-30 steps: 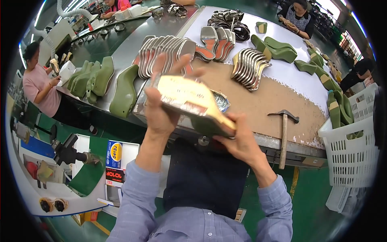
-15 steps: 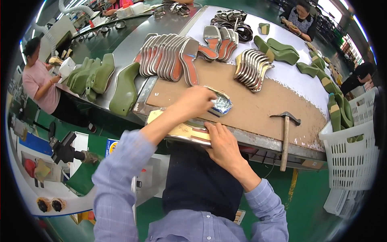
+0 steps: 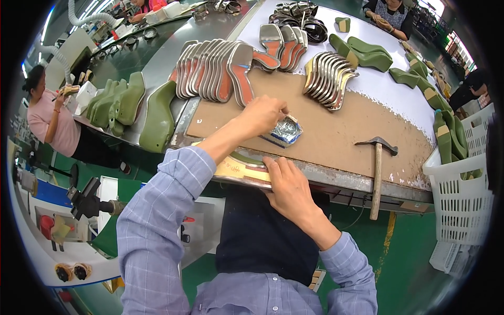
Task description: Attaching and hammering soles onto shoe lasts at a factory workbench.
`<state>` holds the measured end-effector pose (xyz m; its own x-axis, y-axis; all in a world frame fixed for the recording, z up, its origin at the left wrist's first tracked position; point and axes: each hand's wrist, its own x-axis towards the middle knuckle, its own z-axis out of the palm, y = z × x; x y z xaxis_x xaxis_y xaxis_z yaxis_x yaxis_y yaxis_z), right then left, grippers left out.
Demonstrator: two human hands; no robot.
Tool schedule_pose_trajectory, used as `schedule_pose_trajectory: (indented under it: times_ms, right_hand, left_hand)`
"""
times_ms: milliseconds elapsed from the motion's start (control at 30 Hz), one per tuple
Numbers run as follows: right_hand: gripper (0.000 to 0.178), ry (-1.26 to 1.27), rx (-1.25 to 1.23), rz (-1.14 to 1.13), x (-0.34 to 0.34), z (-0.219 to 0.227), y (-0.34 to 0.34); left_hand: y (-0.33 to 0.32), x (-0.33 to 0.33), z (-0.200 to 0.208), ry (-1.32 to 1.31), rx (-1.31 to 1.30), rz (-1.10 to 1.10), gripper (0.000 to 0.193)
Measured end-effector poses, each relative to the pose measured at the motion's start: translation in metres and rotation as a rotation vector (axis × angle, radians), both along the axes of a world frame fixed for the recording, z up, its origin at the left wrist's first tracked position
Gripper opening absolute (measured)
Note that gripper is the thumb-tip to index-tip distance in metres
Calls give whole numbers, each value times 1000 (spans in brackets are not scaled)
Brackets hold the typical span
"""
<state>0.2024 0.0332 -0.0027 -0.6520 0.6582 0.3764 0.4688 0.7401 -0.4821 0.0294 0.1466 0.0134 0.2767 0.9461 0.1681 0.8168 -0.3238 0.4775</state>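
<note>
My left hand (image 3: 264,113) is closed in a pinch at the rim of a small open container (image 3: 286,131) with shiny, silvery contents too small to make out. Whatever its fingertips hold is hidden. My right hand (image 3: 290,190) grips the right end of a green shoe last (image 3: 247,157) lying along the near table edge, its thumb and fingers wrapped round it. A yellowish insole with a metallic rim (image 3: 234,169) lies against that last, facing me. My left forearm covers the last's left end.
A hammer (image 3: 377,168) lies at the right, its handle overhanging the edge. Rows of orange-and-metal insoles (image 3: 212,68) and a stack of curved metallic ones (image 3: 328,81) stand behind. Green lasts (image 3: 158,115) sit left; a white basket (image 3: 462,194) is right. Co-workers (image 3: 55,115) are around.
My left hand has risen slightly and drawn back from inside the container to its far rim, fingers now pinched. My right hand keeps its grip on the last. The view has shifted slightly.
</note>
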Motion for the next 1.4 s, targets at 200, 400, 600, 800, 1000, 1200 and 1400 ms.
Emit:
schedule_pose_trajectory:
  times_ms: [200,400,600,800,1000,1200,1400]
  right_hand:
    - [65,-20,1,-12,4,1,-2]
    - [70,11,-13,-212,56,10,-9]
    - [53,-533,81,-849,195,-19,6]
    - [48,-171,-43,-725,212,-12,3]
    - [48,364,-567,-574,170,14,-55]
    - [42,348,-276,-255,140,56,-67]
    - [42,296,-157,-92,115,70,-68]
  left_hand:
    - [-32,3,31,-330,-82,36,21]
    - [-139,-4,42,-279,-76,67,21]
    - [-140,18,39,-288,-99,76,9]
    - [-142,12,27,-131,-44,130,8]
    - [-140,15,29,-114,-5,32,9]
    - [-144,17,27,-123,120,51,9]
    - [-144,18,34,-97,71,77,9]
